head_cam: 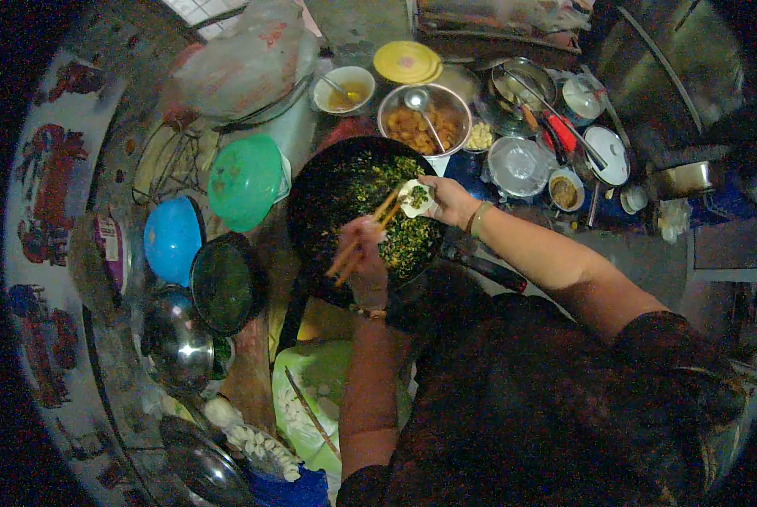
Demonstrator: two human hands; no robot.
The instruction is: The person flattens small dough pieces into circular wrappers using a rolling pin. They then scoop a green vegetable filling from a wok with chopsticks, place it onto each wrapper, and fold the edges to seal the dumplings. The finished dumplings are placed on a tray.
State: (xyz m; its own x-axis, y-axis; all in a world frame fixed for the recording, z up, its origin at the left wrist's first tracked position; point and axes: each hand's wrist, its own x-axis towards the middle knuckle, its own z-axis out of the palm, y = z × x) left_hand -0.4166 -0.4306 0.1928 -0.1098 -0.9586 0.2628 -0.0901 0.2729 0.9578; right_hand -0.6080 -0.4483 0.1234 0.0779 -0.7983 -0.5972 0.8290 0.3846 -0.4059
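Observation:
My left hand (pixel 362 244), blurred, grips wooden chopsticks (pixel 386 210) above a large black pan (pixel 312 190). Their tips meet a small white dough wrapper (pixel 410 206), held by its edge in the fingers of my right hand (pixel 445 199). Some green chopped filling lies in the wrapper. Below both hands, the pan holds a mix of chopped greens with yellowish and orange bits (pixel 407 244). The pan's black handle (pixel 492 274) points to the lower right, beneath my right forearm. A thin stick (pixel 308 405) rests on a light green plastic sheet or bag (pixel 296 367) beside my left forearm.
Beyond the pan stand a metal bowl (pixel 384 120) of brownish food with a ladle, a white bowl (pixel 318 95) and a yellow lid (pixel 410 60). Several small bowls and utensils sit right. Green (pixel 245 184) and blue (pixel 172 241) basins are left; pale shaped dough pieces (pixel 261 443) lie lower left.

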